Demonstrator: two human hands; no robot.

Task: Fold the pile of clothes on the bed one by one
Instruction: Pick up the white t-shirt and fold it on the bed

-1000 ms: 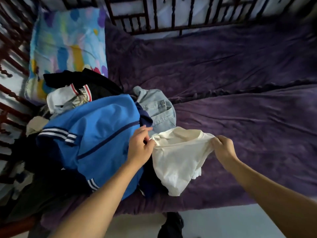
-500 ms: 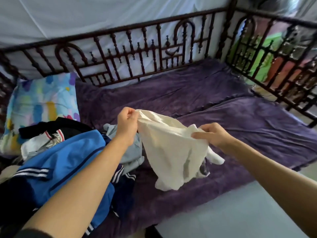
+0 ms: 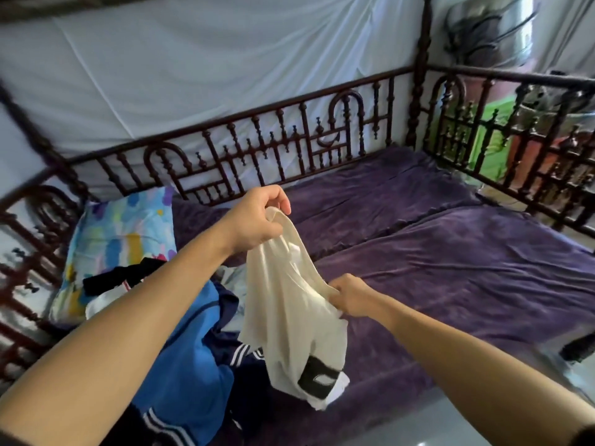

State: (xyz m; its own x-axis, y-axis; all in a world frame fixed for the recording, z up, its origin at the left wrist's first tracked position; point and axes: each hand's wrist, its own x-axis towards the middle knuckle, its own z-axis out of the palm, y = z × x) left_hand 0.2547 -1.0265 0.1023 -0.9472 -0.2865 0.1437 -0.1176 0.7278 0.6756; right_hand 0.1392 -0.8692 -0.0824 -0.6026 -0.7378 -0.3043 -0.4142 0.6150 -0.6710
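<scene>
A cream-white garment (image 3: 286, 310) with a black patch near its lower end hangs in the air above the bed's front edge. My left hand (image 3: 257, 220) pinches its top end, raised high. My right hand (image 3: 352, 299) grips its right edge lower down. The pile of clothes (image 3: 180, 349) lies at the left of the bed: a blue jacket with white stripes on top, black, white and pale denim pieces behind it. My left forearm crosses over the pile.
A purple blanket (image 3: 450, 278) covers the bed to the right of the pile. A colourful pillow (image 3: 119, 239) lies at the left end. Dark carved wooden railings (image 3: 289, 149) fence the back and both ends. Pale floor (image 3: 483, 423) shows at lower right.
Both hands lifted the white garment off the pile. My left hand rose higher, my right hand dropped lower on the cloth, so it now hangs lengthwise. The view tilted up.
</scene>
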